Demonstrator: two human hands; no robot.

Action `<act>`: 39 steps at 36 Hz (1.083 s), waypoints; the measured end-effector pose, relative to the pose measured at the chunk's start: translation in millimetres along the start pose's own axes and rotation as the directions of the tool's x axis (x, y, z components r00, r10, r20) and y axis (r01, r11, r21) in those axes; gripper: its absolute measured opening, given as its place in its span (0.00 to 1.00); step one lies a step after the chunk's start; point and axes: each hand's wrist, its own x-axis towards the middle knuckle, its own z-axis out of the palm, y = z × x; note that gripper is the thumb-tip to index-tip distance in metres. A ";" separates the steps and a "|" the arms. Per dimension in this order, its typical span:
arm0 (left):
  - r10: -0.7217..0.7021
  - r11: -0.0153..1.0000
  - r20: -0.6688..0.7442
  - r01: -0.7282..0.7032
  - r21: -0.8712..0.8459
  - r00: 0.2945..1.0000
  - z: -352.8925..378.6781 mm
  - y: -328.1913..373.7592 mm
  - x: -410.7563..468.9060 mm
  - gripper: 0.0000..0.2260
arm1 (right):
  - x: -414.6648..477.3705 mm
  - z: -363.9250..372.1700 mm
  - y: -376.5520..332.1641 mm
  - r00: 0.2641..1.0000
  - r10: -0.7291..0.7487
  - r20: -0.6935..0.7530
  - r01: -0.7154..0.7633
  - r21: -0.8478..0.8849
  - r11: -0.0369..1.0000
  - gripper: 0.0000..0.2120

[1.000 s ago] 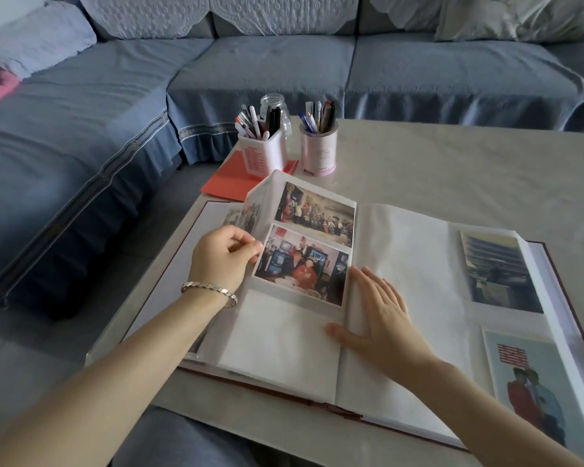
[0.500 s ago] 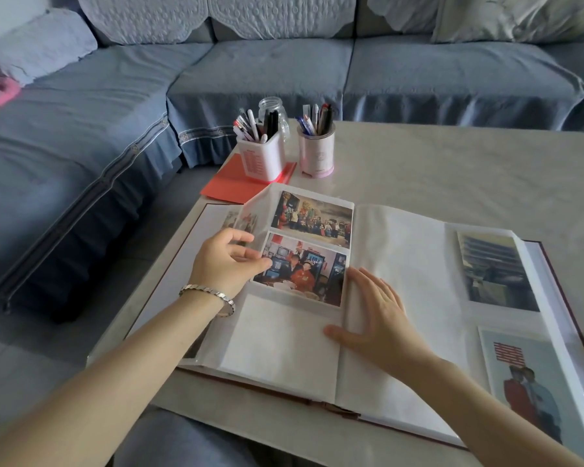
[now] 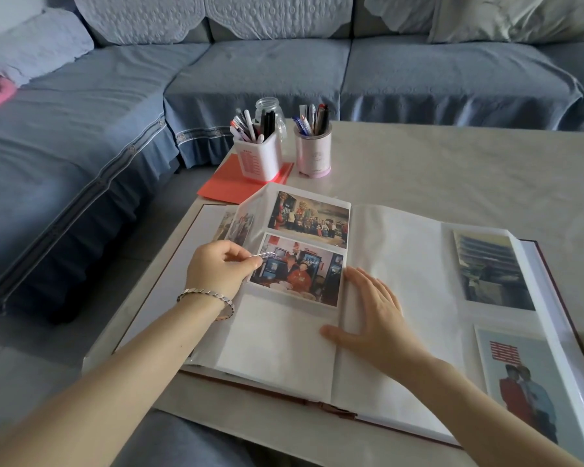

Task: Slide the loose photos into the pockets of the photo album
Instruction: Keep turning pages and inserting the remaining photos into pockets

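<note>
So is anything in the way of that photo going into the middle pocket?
Nothing visible does. The left hand pinches at the photo's left edge, and the photo lies almost wholly inside. The right hand rests flat beside its right edge, not over it.

I am in a home living room: a blue-covered corner sofa (image 3: 284, 69) with cushions wraps the far and left sides of my pale worktop (image 3: 452, 170).

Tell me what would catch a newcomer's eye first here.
The open photo album fills the near table, with colourful photos in its pockets. The left hand pinches the edge of a lifted page while the right hand lies flat beside the spine. Two pen cups stand behind it.
</note>
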 end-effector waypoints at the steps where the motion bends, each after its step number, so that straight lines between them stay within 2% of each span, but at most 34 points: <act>1: 0.006 1.000 -0.004 -0.006 0.005 1.000 0.3 -0.1 -0.1 0.06 | 0.0 0.0 0.1 1.000 0.000 -0.001 0.000 -0.001 1.000 0.54; 12: 0.156 0.986 -0.021 -0.155 0.054 0.988 -2.0 -1.0 -0.2 0.07 | -0.5 0.0 -1.3 1.000 0.026 0.016 -0.026 0.004 1.000 0.55; 15: 0.169 0.984 -0.014 -0.168 0.050 0.986 -1.7 -0.6 0.9 0.08 | -2.2 -1.8 -3.4 1.000 -0.005 0.012 0.005 -0.016 1.000 0.52; 21: 0.063 0.996 -0.018 -0.065 -0.066 0.998 -0.6 -4.9 -1.5 0.09 | -5.4 -1.8 -4.9 0.990 -0.139 0.024 0.141 -0.120 0.983 0.38; 23: 0.030 0.995 -0.023 -0.032 -0.094 0.999 0.2 -8.2 -1.8 0.08 | -4.9 -1.1 -2.7 0.988 -0.137 0.070 0.147 -0.167 0.975 0.40; 26: -0.034 0.995 -0.013 0.033 -0.098 0.999 3.6 -13.4 0.8 0.08 | -4.2 -2.8 0.7 0.984 -0.132 0.120 0.158 -0.243 0.957 0.50; 28: -0.087 0.991 0.013 0.088 -0.097 0.996 7.1 -17.1 3.3 0.08 | -3.7 -5.0 -1.4 0.982 -0.130 0.139 0.165 -0.279 0.946 0.50; 33: -0.096 0.988 0.076 0.086 0.132 0.992 22.7 -21.8 3.4 0.16 | -5.1 -12.6 -10.6 0.975 -0.119 0.189 0.169 -0.272 0.947 0.44; 36: -0.081 0.945 0.061 0.057 0.321 0.995 30.1 -19.2 2.0 0.19 | -10.3 -22.6 -4.2 0.975 -0.143 0.171 0.176 -0.196 0.965 0.25; 39: 0.065 0.892 0.043 -0.077 0.446 0.997 40.1 -9.8 -4.5 0.22 | -22.7 -39.6 10.2 0.985 -0.121 0.121 0.137 -0.137 0.981 0.17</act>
